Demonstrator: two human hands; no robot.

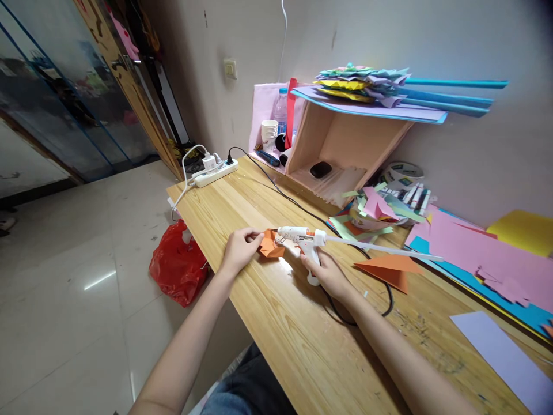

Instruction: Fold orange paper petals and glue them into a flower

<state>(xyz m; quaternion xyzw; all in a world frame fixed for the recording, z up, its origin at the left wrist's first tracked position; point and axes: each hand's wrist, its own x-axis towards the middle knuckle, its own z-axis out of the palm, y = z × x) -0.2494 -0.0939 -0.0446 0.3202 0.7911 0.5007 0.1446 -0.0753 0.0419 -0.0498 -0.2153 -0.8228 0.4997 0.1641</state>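
Observation:
My left hand (241, 250) pinches the left edge of a small folded orange paper piece (271, 246) above the wooden table (268, 311). In my right hand (325, 275) is a white glue gun (307, 239), gripped by its handle. The gun points left, its nozzle right at the orange paper by my left fingertips. A long clear glue stick (380, 248) sticks out of the gun's back to the right. Whether the nozzle touches the paper cannot be made out. Right of my right hand lies a folded orange sheet (391, 271).
A black cable (298, 203) runs from the white power strip (216, 174) and loops near my right forearm. Behind stand a wooden box (345, 141) and a bowl of paper scraps (367, 219). Coloured sheets (488, 248) lie right. A red bag (177, 265) is beside the table.

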